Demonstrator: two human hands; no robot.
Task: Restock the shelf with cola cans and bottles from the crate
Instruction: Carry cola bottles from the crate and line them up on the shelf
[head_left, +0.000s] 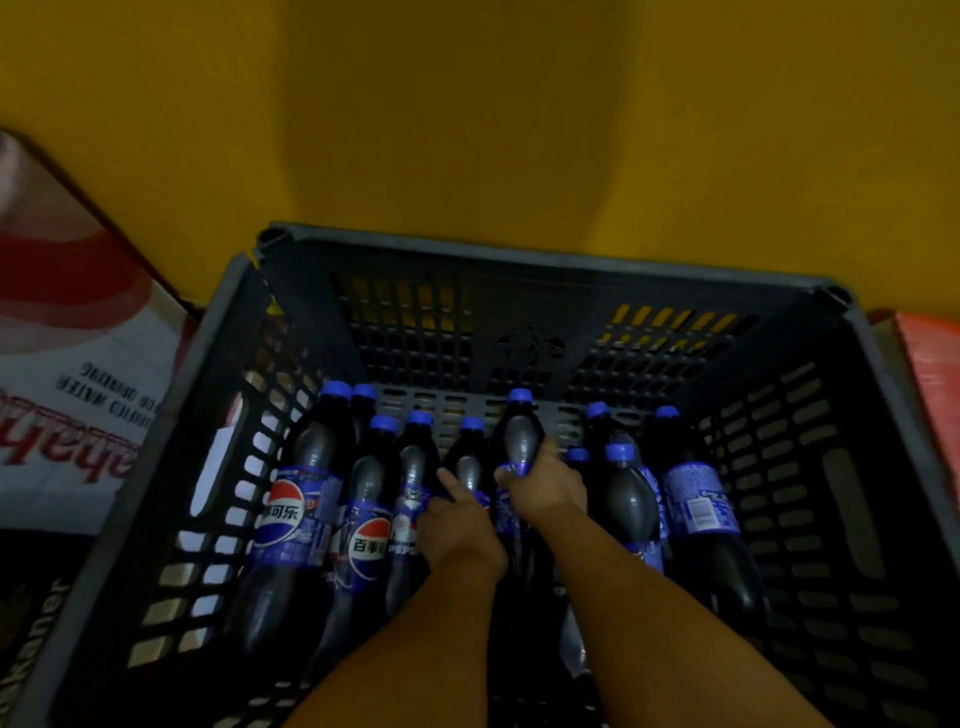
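A plain yellow surface (467, 130) fills the upper half of the view in dim light. At the left edge lies a white carton (78, 374) with a broad red swirl and red and black lettering (the print reads upside down from here). Below it sits a dark carton (31, 623) with pale lettering, partly cut off. At the far right edge, a red-orange box (935, 374) shows as a narrow strip.
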